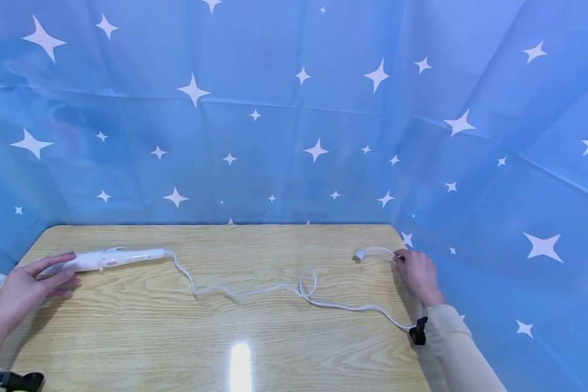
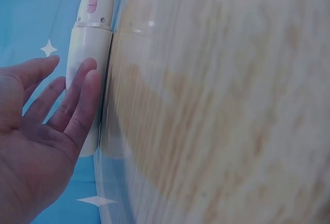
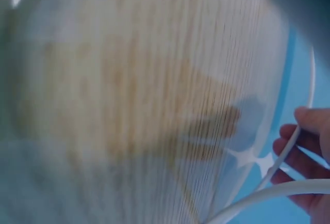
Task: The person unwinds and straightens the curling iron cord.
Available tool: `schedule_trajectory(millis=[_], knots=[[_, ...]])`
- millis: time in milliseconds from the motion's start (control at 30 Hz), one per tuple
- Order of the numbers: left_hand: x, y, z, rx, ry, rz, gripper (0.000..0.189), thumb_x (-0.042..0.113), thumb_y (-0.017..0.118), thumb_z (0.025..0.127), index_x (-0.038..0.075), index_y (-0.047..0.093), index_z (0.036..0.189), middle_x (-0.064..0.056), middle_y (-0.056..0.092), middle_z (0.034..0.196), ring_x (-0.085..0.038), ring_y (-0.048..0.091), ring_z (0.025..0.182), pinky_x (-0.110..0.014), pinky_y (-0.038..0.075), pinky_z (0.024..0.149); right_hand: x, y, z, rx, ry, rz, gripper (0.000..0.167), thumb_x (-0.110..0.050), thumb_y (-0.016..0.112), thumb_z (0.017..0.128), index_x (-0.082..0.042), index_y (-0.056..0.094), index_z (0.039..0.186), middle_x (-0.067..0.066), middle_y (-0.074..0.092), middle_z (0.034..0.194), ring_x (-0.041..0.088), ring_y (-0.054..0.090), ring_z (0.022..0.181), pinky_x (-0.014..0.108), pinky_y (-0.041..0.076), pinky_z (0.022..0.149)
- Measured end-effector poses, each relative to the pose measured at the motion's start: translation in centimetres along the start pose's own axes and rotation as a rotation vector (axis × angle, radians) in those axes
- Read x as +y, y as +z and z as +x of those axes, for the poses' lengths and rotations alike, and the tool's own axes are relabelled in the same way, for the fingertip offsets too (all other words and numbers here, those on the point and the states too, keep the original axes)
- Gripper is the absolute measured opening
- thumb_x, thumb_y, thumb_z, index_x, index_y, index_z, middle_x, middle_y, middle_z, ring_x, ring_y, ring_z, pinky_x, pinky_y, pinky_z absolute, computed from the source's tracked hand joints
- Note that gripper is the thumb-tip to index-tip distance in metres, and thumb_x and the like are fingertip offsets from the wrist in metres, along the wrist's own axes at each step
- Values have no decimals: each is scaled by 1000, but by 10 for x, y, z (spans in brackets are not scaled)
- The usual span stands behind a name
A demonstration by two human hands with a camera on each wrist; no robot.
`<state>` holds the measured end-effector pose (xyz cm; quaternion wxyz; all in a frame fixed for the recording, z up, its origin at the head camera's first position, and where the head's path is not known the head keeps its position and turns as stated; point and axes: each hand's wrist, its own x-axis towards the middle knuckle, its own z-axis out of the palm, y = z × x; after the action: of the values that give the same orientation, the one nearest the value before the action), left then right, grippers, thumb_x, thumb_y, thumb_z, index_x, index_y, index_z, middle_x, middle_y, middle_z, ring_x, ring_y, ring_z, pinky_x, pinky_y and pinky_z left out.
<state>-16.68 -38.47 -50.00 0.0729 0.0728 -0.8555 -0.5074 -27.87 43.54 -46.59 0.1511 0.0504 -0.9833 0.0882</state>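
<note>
A white curling iron (image 1: 132,256) with a pink switch lies at the table's back left, its wide white cylindrical end (image 2: 88,48) towards the left. My left hand (image 1: 31,283) is at that end with fingers spread and loosely bent. In the left wrist view the fingers (image 2: 77,100) overlap the cylinder without wrapping round it; whether they touch it I cannot tell. At the right edge of the table, my right hand (image 1: 418,275) pinches the white power cord (image 3: 284,154) between thumb and fingers, a short way from its plug (image 1: 360,254).
The cord runs across the wooden table (image 1: 176,343), with one small loop (image 1: 307,283) right of the middle, and passes by the right wrist's black camera mount (image 1: 418,330). Blue curtains (image 1: 255,136) with white stars stand behind the table and at both sides.
</note>
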Motion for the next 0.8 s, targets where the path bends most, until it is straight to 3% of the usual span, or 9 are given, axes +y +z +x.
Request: schedule_trajectory(millis=[100,200,367,500,667,800], knots=[[-1,-2,-1,-13,4,-36,52,20,58,107,1,44,153,23,48,113,8,67,81,-29,66,72,-2,2,3,17,34,-6,19,-13,71,97,0,77,110,22,74,96,42,67,77,57,57,56],[-1,-2,-1,-23,5,-59,48,20,59,107,3,48,150,31,45,110,8,68,82,-29,66,72,-5,4,5,0,70,-12,18,-13,70,97,0,77,107,23,73,97,43,67,78,58,57,57],[-1,-2,-1,-31,20,-56,44,20,59,107,5,51,147,32,42,114,9,67,83,-30,66,73,-8,4,5,-121,100,-3,20,-13,67,98,3,76,106,24,72,96,40,67,77,53,58,56],[-1,-1,-1,-32,23,-54,44,19,58,107,6,51,148,30,43,113,9,67,83,-30,66,73,-8,0,3,-192,101,41,28,-15,62,100,6,72,116,28,70,107,41,67,84,50,59,60],[0,-1,-1,-32,25,-50,47,17,58,107,6,48,152,24,43,119,8,67,83,-30,66,73,-11,-9,-2,-204,103,90,37,-19,58,103,7,66,126,32,66,120,49,64,105,59,59,78],[1,-1,-2,-26,41,-83,45,12,59,106,9,51,150,31,46,113,6,69,82,-29,66,70,-22,-17,-7,-165,46,99,34,-19,61,101,4,68,126,30,68,115,48,64,104,61,58,80]])
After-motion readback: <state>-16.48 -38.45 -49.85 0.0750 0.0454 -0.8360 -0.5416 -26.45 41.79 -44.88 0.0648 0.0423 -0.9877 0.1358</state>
